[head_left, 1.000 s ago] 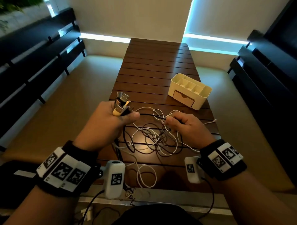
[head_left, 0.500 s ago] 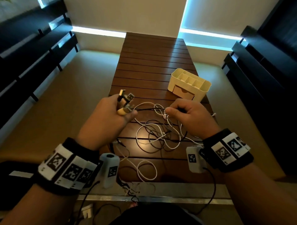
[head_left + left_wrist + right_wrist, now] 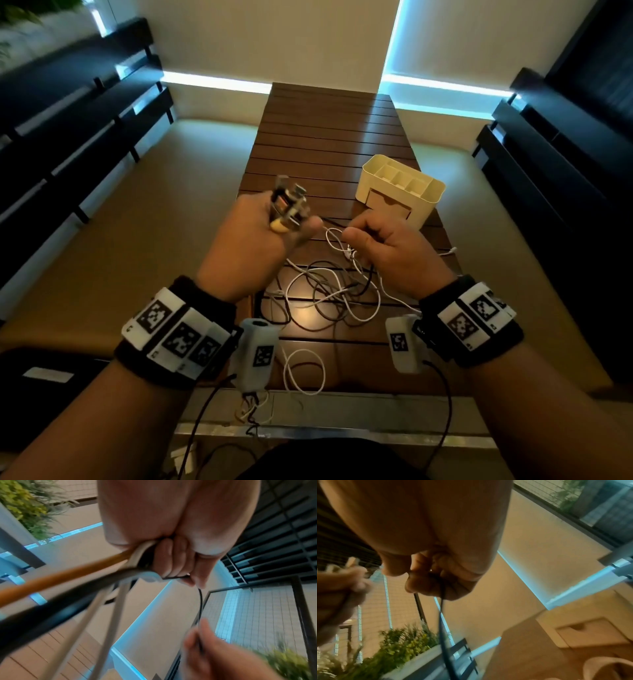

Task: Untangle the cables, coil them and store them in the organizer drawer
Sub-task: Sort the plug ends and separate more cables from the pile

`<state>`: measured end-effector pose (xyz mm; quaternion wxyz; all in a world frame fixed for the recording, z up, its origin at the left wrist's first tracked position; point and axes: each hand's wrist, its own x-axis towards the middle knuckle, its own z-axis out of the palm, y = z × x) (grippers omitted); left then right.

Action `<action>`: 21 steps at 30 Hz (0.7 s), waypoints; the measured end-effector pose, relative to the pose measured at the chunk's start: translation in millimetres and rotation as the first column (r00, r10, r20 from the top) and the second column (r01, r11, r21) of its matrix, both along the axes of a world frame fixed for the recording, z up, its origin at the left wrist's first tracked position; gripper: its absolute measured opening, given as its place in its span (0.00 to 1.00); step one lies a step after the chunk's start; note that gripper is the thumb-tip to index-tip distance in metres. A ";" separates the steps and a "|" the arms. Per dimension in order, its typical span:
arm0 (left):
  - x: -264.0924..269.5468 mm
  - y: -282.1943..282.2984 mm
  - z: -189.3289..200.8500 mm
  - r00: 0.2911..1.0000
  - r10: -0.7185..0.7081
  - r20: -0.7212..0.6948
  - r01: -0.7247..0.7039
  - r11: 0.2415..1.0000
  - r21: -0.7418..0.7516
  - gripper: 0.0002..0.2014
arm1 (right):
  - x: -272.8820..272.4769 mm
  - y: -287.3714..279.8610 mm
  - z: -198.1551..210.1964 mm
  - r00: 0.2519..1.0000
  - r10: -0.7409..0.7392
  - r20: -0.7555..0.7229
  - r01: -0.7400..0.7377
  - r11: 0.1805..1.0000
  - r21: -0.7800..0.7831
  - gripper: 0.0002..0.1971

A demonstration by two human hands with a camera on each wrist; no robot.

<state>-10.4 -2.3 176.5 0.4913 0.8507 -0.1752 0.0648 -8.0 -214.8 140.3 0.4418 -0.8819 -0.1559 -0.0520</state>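
From the head view, the left hand [image 3: 260,236] is raised over the worktop [image 3: 329,144] with its grip wrapped round a bunch of cable plugs [image 3: 289,205], whose metal ends stick up and away from the person, fanned slightly. The right hand [image 3: 387,246] sits just right of it, thumb and forefinger pinching a thin black cable [image 3: 334,221] that runs nearly level between the two hands. Below both hands the tangle of white and black cables [image 3: 329,294] lies on the worktop, nearer the person than the organizer [image 3: 400,188]; a lone white loop [image 3: 305,371] lies nearer still, by the worktop's near edge. The organizer stands beyond the right hand, its drawer [image 3: 388,205] facing the person and pushed in.

The left wrist view shows what the head view hides: the fingers [image 3: 173,557] curl tight round several cords, one orange-brown [image 3: 60,580], one black, and pale ones, which hang down out of the fist, while the thin black cable [image 3: 200,601] drops from the fingertips to the right hand [image 3: 214,649]. The right wrist view shows that cable [image 3: 442,615] trailing down from the pinch, with the drawer front [image 3: 590,632] at lower right.

Compared with half a second ago, both hands have risen and moved towards the organizer, and the right hand now covers part of its front.
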 end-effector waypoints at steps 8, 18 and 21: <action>-2.6 6.7 2.6 0.995 0.058 -0.078 -0.061 0.998 -0.035 0.15 | -0.7 -33.2 -51.8 0.954 -0.219 -0.203 0.229 0.973 0.023 0.13; -7.1 1.4 -0.6 0.973 0.098 -0.208 -0.131 0.980 -0.151 0.18 | -12.5 -49.0 -12.8 0.967 -0.203 -0.152 0.221 0.968 0.115 0.17; -10.1 -7.2 -1.9 0.969 0.117 -0.220 -0.148 0.980 -0.132 0.18 | -15.2 -55.7 -19.8 0.962 -0.202 -0.185 0.201 0.979 -0.023 0.17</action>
